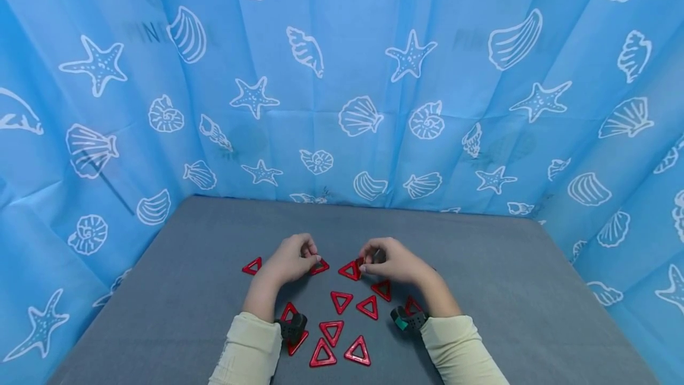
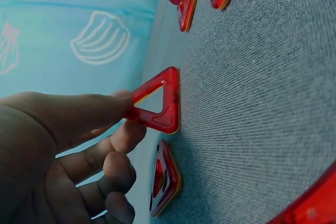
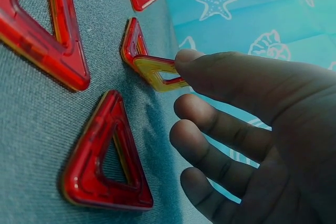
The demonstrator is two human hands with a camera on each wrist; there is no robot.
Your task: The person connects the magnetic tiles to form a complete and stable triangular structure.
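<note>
My left hand (image 1: 293, 259) pinches the corner of a red triangular magnetic tile (image 2: 172, 100) between thumb and fingertips; its far edge stands against or close to the cloth. My right hand (image 1: 394, 261) pinches another triangular tile (image 3: 152, 73), tilted, showing a yellowish underside. That tile meets a red triangular tile (image 3: 129, 45) lying on the cloth at one corner or edge. In the left wrist view, a further red tile (image 2: 167, 182) lies below the left hand's tile. The other fingers of both hands are loosely bent.
Several red triangular tiles, such as one tile (image 1: 332, 341) and another (image 1: 358, 359), lie scattered on the grey cloth-covered table (image 1: 481, 314) between the forearms. One tile (image 1: 247, 269) lies left of the left hand. A blue seashell-patterned curtain (image 1: 342, 76) surrounds the table's back and sides.
</note>
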